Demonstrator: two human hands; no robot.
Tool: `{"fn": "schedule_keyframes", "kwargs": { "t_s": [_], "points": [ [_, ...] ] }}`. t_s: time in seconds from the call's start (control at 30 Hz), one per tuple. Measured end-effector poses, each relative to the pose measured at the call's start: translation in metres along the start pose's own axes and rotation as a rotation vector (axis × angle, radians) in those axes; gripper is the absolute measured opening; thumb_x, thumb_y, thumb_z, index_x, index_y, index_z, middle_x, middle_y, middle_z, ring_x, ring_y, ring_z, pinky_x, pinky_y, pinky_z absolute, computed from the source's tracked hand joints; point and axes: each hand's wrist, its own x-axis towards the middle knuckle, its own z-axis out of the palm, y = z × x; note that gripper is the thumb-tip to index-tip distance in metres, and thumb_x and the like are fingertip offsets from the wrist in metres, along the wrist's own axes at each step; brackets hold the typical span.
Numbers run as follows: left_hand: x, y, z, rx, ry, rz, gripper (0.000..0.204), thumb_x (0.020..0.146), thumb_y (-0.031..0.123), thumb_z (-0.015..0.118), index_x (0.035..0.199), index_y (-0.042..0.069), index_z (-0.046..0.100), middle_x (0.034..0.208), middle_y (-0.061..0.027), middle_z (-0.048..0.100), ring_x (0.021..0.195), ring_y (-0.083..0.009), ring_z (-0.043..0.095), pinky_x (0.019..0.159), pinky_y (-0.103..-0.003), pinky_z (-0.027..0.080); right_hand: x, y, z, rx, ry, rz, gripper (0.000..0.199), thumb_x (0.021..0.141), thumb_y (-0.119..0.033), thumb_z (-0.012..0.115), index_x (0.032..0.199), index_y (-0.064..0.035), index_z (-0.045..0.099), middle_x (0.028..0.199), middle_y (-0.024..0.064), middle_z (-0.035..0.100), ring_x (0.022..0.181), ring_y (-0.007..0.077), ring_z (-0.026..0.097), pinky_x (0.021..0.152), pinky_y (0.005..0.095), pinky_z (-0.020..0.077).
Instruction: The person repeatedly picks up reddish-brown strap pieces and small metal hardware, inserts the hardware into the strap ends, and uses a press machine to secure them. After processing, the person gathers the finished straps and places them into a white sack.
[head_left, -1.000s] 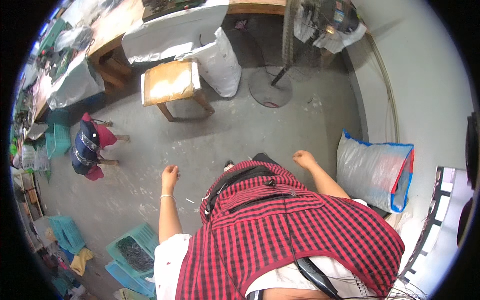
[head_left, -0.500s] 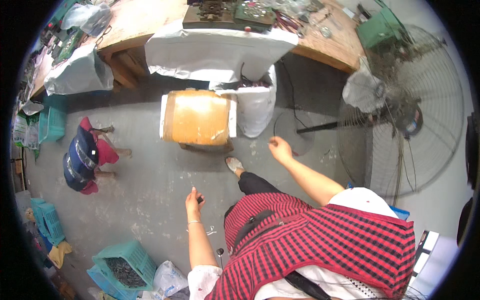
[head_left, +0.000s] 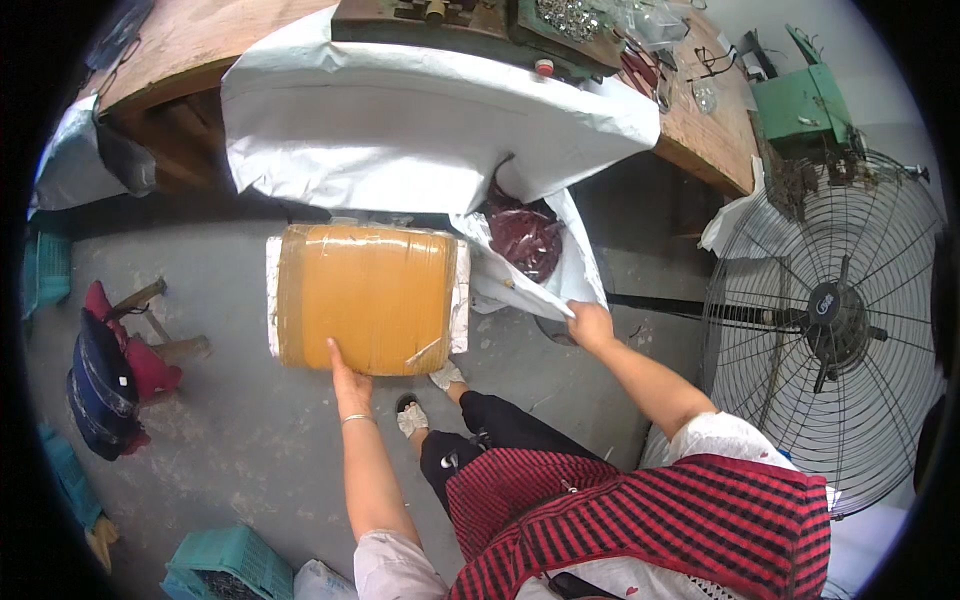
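My left hand [head_left: 352, 384] is at the near edge of a low stool [head_left: 365, 295], its seat wrapped in shiny brown tape with white sides. One digit lies on top of the seat; the other fingers are hidden at its edge, so the hand seems to grip it. My right hand [head_left: 590, 325] is closed on the rim of a white bag [head_left: 575, 235] to the right of the stool, pulling its mouth wide. Inside the bag shows a dark red bundle [head_left: 527, 240] in clear plastic.
A white sheet [head_left: 430, 125] hangs from the workbench [head_left: 190, 45], below a green machine [head_left: 430, 35]. On the right stands a large wire fan [head_left: 835, 330]. At left are a padded stool [head_left: 105, 375] and teal baskets [head_left: 230, 560].
I have come nearer the bench. My left hand has moved onto the stool, and my right hand has taken hold of the white bag's rim, opening it.
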Motion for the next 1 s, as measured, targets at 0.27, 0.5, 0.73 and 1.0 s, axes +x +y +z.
{"fn": "schedule_keyframes", "kwargs": {
  "t_s": [0.27, 0.5, 0.73, 1.0],
  "points": [
    [-0.011, 0.018, 0.036, -0.084, 0.065, 0.19, 0.078, 0.094, 0.055, 0.07, 0.152, 0.009, 0.046, 0.154, -0.0103, 0.049, 0.14, -0.0301, 0.047, 0.116, -0.053, 0.041, 0.043, -0.014, -0.007, 0.111, -0.026, 0.128, 0.031, 0.093, -0.041, 0.062, 0.097, -0.0139, 0.076, 0.092, 0.0197, 0.074, 0.087, 0.042, 0.07, 0.08, 0.0535, 0.0552],
    [-0.093, 0.093, -0.059, 0.03, 0.124, 0.367, 0.077, 0.097, 0.054, 0.067, 0.154, 0.009, 0.042, 0.157, -0.0104, 0.046, 0.141, -0.0293, 0.047, 0.115, -0.049, 0.043, 0.007, -0.044, 0.035, 0.06, -0.052, 0.155, 0.027, 0.086, -0.03, 0.068, 0.097, -0.007, 0.076, 0.096, 0.0199, 0.074, 0.091, 0.0399, 0.071, 0.083, 0.0511, 0.0567],
    [-0.169, 0.13, -0.292, -0.04, 0.278, 0.417, 0.076, 0.098, 0.056, 0.064, 0.155, 0.01, 0.041, 0.157, -0.0101, 0.046, 0.141, -0.0295, 0.047, 0.115, -0.048, 0.043, -0.015, -0.053, 0.039, -0.126, -0.023, 0.109, 0.024, 0.084, -0.027, 0.063, 0.089, -0.0082, 0.077, 0.088, 0.0195, 0.073, 0.087, 0.0397, 0.071, 0.081, 0.0519, 0.056],
    [-0.232, 0.121, -0.5, -0.26, 0.538, 0.292, 0.087, 0.086, 0.07, 0.07, 0.15, 0.017, 0.048, 0.155, -0.0049, 0.047, 0.139, -0.0295, 0.046, 0.111, -0.05, 0.043, -0.174, -0.008, 0.022, -0.29, -0.231, 0.136, 0.03, 0.09, -0.036, 0.063, 0.09, -0.0092, 0.078, 0.091, 0.0196, 0.074, 0.088, 0.0386, 0.071, 0.081, 0.0511, 0.0557]
  ]
}}
